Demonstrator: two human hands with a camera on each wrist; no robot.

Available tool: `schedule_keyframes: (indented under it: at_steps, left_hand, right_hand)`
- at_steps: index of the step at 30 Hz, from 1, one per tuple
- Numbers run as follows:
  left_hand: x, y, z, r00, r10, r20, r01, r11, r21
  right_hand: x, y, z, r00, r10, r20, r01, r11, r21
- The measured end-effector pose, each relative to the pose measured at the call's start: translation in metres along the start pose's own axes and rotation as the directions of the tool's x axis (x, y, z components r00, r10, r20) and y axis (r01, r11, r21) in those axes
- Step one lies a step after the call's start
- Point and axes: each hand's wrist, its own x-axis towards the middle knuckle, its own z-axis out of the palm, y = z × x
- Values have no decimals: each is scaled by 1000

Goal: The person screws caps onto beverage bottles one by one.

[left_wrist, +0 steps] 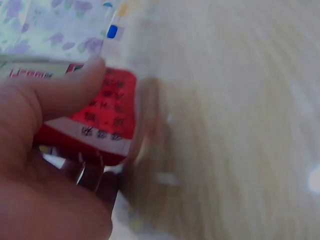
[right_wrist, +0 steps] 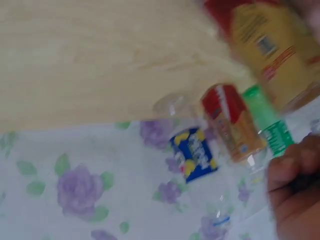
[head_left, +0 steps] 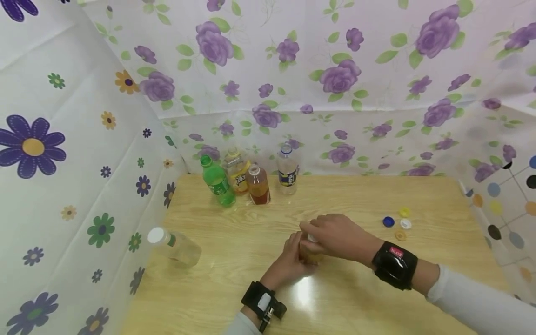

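Observation:
Near the table's middle, my left hand (head_left: 289, 260) grips a bottle (head_left: 311, 257) with a red and yellow-tan label, its thumb and fingers curled round the sides. In the left wrist view, the bottle's red label (left_wrist: 107, 115) shows beside the thumb. My right hand (head_left: 337, 235) is at the bottle's top, fingers curled round a white cap (head_left: 311, 237) that is mostly hidden. In the right wrist view, the same bottle (right_wrist: 270, 50) is blurred, with the right hand's curled fingers (right_wrist: 285, 172) near its end.
At the back stand a green bottle (head_left: 217, 181), a yellow-labelled bottle (head_left: 239, 179), a bottle of brown liquid (head_left: 258, 187) and a blue-labelled clear bottle (head_left: 287, 174). A white-capped bottle (head_left: 182, 249) is at left. Several loose caps, including a blue cap (head_left: 388, 222), lie right.

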Motion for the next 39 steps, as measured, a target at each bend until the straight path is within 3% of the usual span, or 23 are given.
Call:
schedule_keyframes:
  at_steps: [3,6,12,16,20,28,34,39]
  left_hand:
    - [3,-4,-4,999,22,25,-23,999,26]
    - [5,-5,-3,999,38,18,-38,999,12]
    - [-1,2,5,998,15,-66,-16,1000,-16]
    - [-4,4,8,991,29,-127,-28,1000,13]
    - [-5,3,13,984,53,-173,-46,998,42]
    - [-7,6,20,971,43,-236,-33,998,48]
    - [-6,7,22,970,37,-241,-27,999,47]
    - [-7,8,22,973,19,-228,-10,999,44]
  right_hand:
    - [3,9,-2,988,-154,-32,153,988,-33]
    - [6,11,-1,983,-174,-58,173,985,-24]
    - [5,-7,0,999,40,-36,-40,999,-1]
    - [3,-22,3,983,178,-32,-178,984,-3]
    - [1,-31,5,964,262,-44,-263,965,-15]
    - [-1,-33,8,948,312,-66,-311,950,18]
    - [-5,-26,9,945,326,-43,-326,945,7]
    - [-8,-26,10,932,360,-28,-355,928,112]
